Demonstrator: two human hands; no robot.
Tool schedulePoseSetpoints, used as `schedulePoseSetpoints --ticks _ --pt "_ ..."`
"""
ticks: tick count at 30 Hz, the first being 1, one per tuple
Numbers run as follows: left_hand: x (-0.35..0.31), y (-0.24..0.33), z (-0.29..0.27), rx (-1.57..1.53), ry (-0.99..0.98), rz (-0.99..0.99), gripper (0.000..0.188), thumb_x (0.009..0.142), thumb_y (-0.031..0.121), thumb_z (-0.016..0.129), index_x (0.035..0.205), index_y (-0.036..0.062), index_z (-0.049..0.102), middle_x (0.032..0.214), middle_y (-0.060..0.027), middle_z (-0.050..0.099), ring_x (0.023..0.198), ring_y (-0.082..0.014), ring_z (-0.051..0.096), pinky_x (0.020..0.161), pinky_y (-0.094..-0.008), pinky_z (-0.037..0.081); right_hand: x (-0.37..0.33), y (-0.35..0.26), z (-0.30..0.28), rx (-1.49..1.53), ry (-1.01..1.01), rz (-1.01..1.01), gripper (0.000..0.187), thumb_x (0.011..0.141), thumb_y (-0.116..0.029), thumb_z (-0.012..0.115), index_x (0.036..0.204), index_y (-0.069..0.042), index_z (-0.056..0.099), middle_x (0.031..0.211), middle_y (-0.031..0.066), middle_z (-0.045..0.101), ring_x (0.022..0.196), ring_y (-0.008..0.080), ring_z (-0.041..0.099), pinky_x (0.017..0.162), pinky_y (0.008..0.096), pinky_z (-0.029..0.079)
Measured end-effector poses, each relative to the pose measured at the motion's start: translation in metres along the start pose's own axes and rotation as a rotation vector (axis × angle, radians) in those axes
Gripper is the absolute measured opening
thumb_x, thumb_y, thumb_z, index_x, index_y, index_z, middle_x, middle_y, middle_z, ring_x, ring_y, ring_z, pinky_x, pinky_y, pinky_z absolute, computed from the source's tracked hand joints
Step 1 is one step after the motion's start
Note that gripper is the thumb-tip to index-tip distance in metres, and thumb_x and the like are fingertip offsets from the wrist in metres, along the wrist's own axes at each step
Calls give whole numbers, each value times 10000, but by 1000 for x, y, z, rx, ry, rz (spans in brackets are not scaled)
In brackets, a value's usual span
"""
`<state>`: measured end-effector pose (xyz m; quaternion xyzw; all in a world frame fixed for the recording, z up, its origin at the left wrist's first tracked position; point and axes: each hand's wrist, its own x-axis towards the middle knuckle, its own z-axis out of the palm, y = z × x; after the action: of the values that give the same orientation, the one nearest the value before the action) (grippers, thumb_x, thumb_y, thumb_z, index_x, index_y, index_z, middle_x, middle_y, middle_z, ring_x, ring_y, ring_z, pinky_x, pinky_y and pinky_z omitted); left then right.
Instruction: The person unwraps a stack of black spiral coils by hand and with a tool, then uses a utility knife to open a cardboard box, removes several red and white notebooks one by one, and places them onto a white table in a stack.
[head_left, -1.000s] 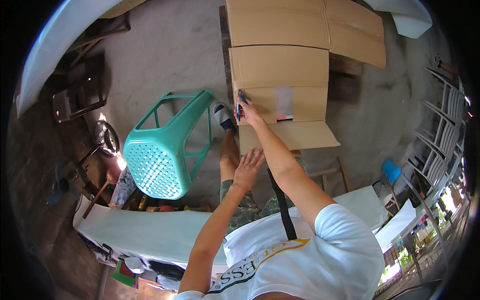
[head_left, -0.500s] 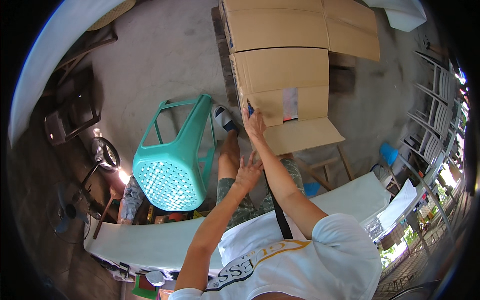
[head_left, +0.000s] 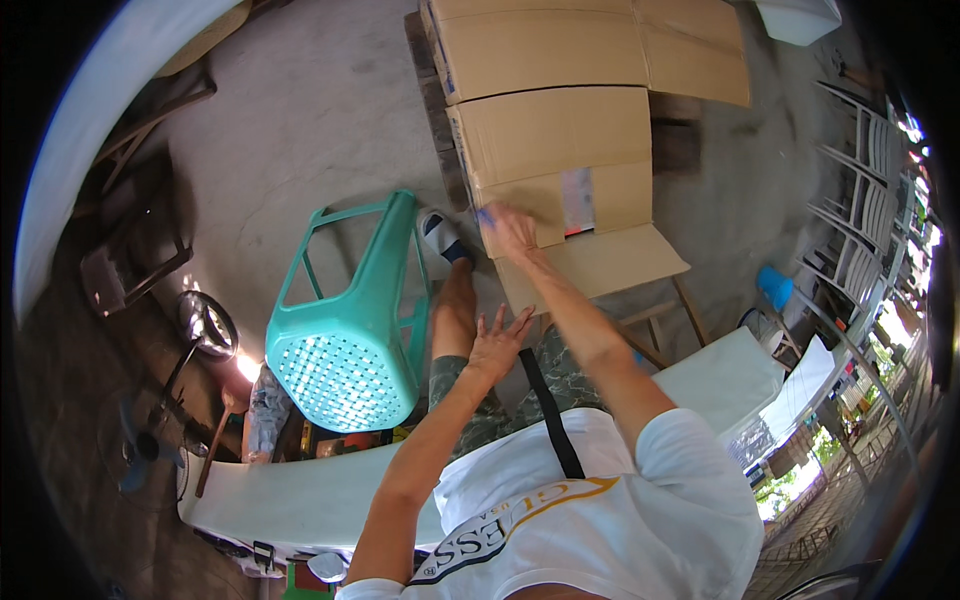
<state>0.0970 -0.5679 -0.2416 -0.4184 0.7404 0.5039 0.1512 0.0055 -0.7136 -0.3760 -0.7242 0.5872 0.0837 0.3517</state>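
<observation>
The brown cardboard box (head_left: 565, 130) is in front of me, with one flap (head_left: 600, 265) folded out toward my lap. Over the box's left edge, my right hand (head_left: 515, 230) is closed around a small blue tool (head_left: 487, 216), too blurred for me to tell its exact kind. My left hand (head_left: 495, 345) has its fingers spread at the flap's near left corner and seems to touch it; the hand holds nothing. A clear-taped strip (head_left: 578, 200) with a reddish end shows beside my right hand.
Behind this box lies another piece of cardboard (head_left: 540, 45), on dark wooden slats (head_left: 428, 70). A green plastic stool (head_left: 345, 370) lies tipped at my left. A white bench-like surface (head_left: 300, 490) runs beneath me. Grey chairs (head_left: 860, 200) and a blue bucket (head_left: 774, 288) are at the right.
My right hand has turned and shifted slightly down along the box's left edge with the blue tool, now blurred. My left hand has moved a little right toward the flap's corner.
</observation>
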Motion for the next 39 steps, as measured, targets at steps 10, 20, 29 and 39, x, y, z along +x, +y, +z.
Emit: schedulePoseSetpoints --ticks 10,20,29,39 --pt "2 3 -11 -11 31 22 683 764 -8 542 1396 166 352 1511 -3 155 1377 -359 185 1054 -634 208 22 87 -5 1390 642 641 129 858 -192 648 886 -91 573 809 14 582 757 114 550 672 287 453" --pt "14 5 -30 -173 60 -5 739 687 -91 519 1372 153 386 1449 -60 314 1359 -336 250 1089 -571 205 69 101 -56 1972 743 902 113 797 -92 660 818 -175 587 642 -95 474 505 43 350 463 229 252" --pt "85 1 -71 -308 518 -159 685 715 -96 475 1365 91 369 1460 -110 291 1357 -370 233 1055 -561 256 60 80 -98 1813 554 766 113 798 -64 631 844 -164 603 727 -76 581 496 28 359 429 211 214" --pt "199 -33 -45 -1254 832 -326 710 773 -15 478 1437 82 246 1510 -89 197 1380 -317 205 1047 -545 243 56 14 -164 1963 290 303 99 803 -46 633 832 -96 553 755 -27 552 647 102 495 570 258 374"
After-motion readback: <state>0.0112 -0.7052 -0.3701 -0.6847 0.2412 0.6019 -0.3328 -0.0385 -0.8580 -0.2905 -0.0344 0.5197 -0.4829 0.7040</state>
